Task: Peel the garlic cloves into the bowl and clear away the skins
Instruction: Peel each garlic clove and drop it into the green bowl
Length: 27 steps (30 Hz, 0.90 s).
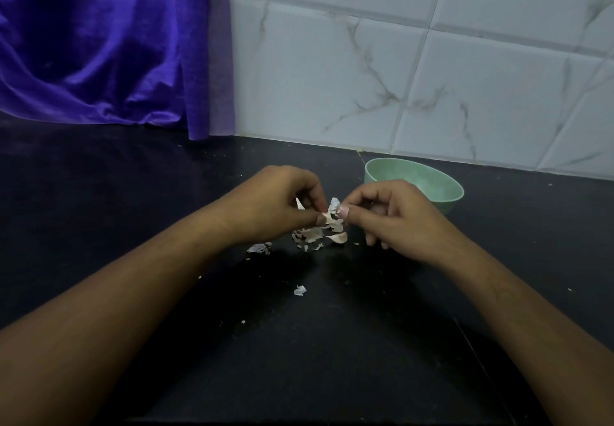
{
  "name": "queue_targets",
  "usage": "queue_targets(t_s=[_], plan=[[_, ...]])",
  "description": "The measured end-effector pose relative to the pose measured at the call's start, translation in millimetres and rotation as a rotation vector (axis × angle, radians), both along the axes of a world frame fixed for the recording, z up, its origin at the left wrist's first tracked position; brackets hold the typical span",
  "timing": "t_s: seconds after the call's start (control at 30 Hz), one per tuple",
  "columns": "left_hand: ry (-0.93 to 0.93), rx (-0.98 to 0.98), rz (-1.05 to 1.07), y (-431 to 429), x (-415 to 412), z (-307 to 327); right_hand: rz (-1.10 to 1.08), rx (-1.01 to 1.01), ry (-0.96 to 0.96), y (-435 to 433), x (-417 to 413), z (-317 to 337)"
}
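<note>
My left hand [282, 204] and my right hand [388, 216] meet above the black counter [299, 342], both pinching one garlic clove [329, 218] with papery skin sticking up from it. Under the hands lies a small heap of pale skins [314, 236], with a loose clove [337, 238] at its right edge. More skin bits lie to the left [260, 248] and nearer to me [300, 290]. A pale green bowl [432, 183] stands just behind my right hand; its contents are hidden from this angle.
A purple cloth [109, 43] hangs at the back left down to the counter. White marble-look tiles [415, 70] cover the wall behind the bowl. Tiny skin flecks are scattered over the dark counter top.
</note>
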<state>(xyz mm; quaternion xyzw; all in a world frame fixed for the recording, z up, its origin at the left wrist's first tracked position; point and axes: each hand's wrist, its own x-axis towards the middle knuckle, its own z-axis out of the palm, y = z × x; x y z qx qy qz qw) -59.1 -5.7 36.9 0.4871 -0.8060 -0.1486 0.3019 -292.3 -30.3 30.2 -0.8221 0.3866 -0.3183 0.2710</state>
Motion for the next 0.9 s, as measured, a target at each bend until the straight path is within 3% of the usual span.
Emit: queue_targets(t_s=[0.1,0.37,0.7,0.9], plan=[[0.106,-0.011,0.013,0,0,1,0.031,0.067,-0.025,3,3,0],[0.112,-0.081,0.005,3,-5,2,-0.002,0.080,-0.179,4,11,-5],[-0.102,-0.224,0.129,9,-12,0,-0.086,0.081,-0.222,11,19,-4],[-0.113,-0.324,0.128,10,-16,-2,-0.137,0.182,-0.356,14,24,-6]])
